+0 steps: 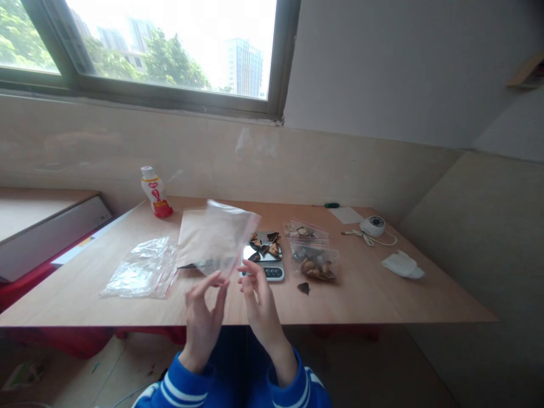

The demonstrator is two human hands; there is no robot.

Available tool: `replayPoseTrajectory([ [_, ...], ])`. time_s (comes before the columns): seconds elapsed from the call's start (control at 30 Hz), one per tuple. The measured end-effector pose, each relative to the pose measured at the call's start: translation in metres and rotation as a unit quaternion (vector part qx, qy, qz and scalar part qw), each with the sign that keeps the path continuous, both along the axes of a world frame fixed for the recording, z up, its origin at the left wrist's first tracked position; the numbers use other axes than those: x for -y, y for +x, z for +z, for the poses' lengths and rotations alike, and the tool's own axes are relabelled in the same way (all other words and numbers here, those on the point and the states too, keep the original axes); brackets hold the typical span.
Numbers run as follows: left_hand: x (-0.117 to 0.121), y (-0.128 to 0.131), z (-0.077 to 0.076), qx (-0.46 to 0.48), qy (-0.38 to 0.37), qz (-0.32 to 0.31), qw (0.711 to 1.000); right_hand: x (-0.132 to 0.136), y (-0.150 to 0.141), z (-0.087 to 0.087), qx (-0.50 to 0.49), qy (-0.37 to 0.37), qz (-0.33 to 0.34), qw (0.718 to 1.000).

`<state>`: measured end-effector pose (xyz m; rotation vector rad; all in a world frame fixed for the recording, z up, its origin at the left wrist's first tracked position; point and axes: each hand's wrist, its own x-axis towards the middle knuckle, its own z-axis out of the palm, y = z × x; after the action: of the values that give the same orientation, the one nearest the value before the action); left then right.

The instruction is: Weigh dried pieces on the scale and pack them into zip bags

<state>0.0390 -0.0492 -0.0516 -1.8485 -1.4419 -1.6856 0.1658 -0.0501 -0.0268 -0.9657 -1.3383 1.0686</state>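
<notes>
A clear zip-lock bag (227, 229) hangs above the table, pinched at its lower corner between the thumb and fingers of my left hand (203, 317). Just right of the bag's edge, my right hand (264, 314) is raised with fingers loosely curled and apart, holding nothing I can see. Beyond it stands a small digital scale (274, 274) with dark dried mushroom pieces (272, 248) on its plate. The raised bag partly covers a beige sheet or packet (191, 232) on the table.
Several flat clear bags (136, 272) lie left. Right of the scale are two filled bags, the nearer bag (317, 263) holding brownish pieces, and a loose dark piece (303, 288). A bottle (156, 192), white camera (372, 225), crumpled white tissue (403, 264) and green-handled tool (332, 205) lie farther out.
</notes>
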Motion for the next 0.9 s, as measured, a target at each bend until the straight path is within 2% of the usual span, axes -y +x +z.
replayPoseTrajectory([
  [0.1,0.013,0.033,-0.009,-0.018,-0.037,-0.060,0.997,-0.001,0.003,-0.001,-0.055,-0.030,-0.057,0.996],
  [0.2,0.019,0.048,-0.012,-0.034,-0.088,-0.139,0.986,0.000,0.024,-0.005,-0.069,-0.059,-0.092,0.992],
  [0.27,0.017,0.051,-0.011,-0.029,-0.108,-0.175,0.978,0.001,0.038,-0.008,-0.070,-0.067,-0.090,0.991],
  [0.37,0.007,0.050,-0.008,-0.027,-0.122,-0.188,0.974,0.000,0.051,-0.011,-0.068,-0.077,-0.063,0.993],
  [0.53,-0.017,0.036,-0.005,-0.109,-0.143,-0.247,0.952,-0.008,0.051,-0.008,-0.012,-0.083,-0.027,0.996],
  [0.6,-0.024,0.031,-0.009,-0.110,-0.110,-0.244,0.957,-0.013,0.049,-0.005,0.026,-0.077,-0.030,0.996],
  [0.73,-0.033,0.026,-0.017,-0.082,-0.043,-0.183,0.979,-0.026,0.051,0.003,0.069,-0.056,-0.001,0.996],
  [0.83,-0.036,0.024,-0.016,-0.048,-0.027,-0.161,0.985,-0.036,0.067,0.011,0.093,-0.056,0.024,0.994],
  [0.9,-0.039,0.023,-0.011,-0.009,-0.021,-0.153,0.988,-0.043,0.082,0.019,0.116,-0.059,0.007,0.991],
])
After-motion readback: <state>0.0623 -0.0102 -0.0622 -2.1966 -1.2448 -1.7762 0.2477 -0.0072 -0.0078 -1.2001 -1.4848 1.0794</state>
